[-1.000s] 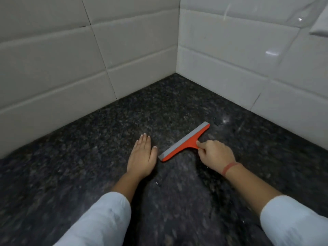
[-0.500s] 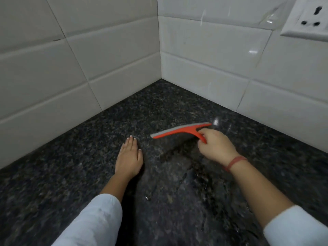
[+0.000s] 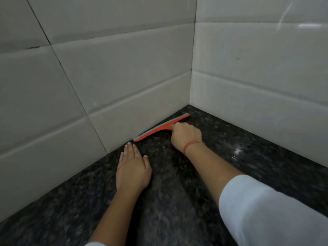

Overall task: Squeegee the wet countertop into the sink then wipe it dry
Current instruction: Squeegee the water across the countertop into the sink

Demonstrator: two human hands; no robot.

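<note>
An orange squeegee (image 3: pixel 156 130) with a grey rubber blade lies along the foot of the left tiled wall, its far end close to the corner. My right hand (image 3: pixel 185 134) is shut on its handle, a red band on the wrist. My left hand (image 3: pixel 132 170) rests flat and open on the dark speckled granite countertop (image 3: pixel 177 201), a little nearer to me than the blade's left end. A wet glint shows on the countertop at the right. No sink and no cloth are in view.
White tiled walls (image 3: pixel 124 77) meet in a corner (image 3: pixel 192 86) just beyond the squeegee and bound the countertop on the left and at the back right. Both forearms wear pale sleeves pushed up.
My right hand lifted the squeegee off the middle of the countertop and carried it back against the left wall near the corner. The left hand stayed flat on the stone.
</note>
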